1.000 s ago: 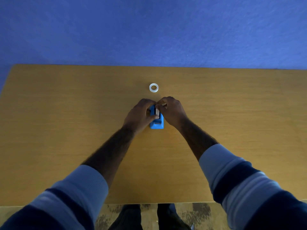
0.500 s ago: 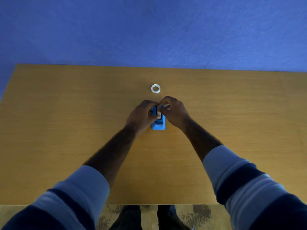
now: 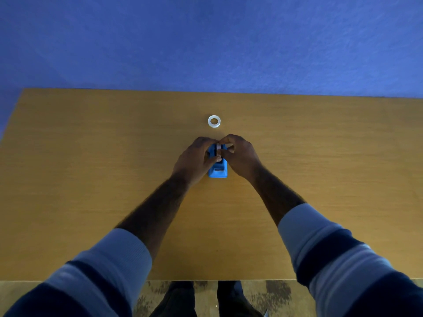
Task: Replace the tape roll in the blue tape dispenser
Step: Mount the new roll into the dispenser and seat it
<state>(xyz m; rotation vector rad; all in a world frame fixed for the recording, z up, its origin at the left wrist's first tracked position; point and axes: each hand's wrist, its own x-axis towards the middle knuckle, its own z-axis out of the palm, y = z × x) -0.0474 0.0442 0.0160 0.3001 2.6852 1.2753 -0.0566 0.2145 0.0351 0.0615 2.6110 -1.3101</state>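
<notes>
Both my hands close on the blue tape dispenser mid-table, left hand steadying, right hand seemingly pinching the seated roll; spare tape roll lies just beyond my knuckles.

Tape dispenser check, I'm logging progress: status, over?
Both hands, left and right, closed around the blue dispenser, fingers on the roll in it. Spare ring of tape flat on the table beyond. Nothing in the way.

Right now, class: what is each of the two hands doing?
Left hand: closed on the side of the blue tape dispenser.
Right hand: fingers pinched on the tape roll sitting in it.
</notes>
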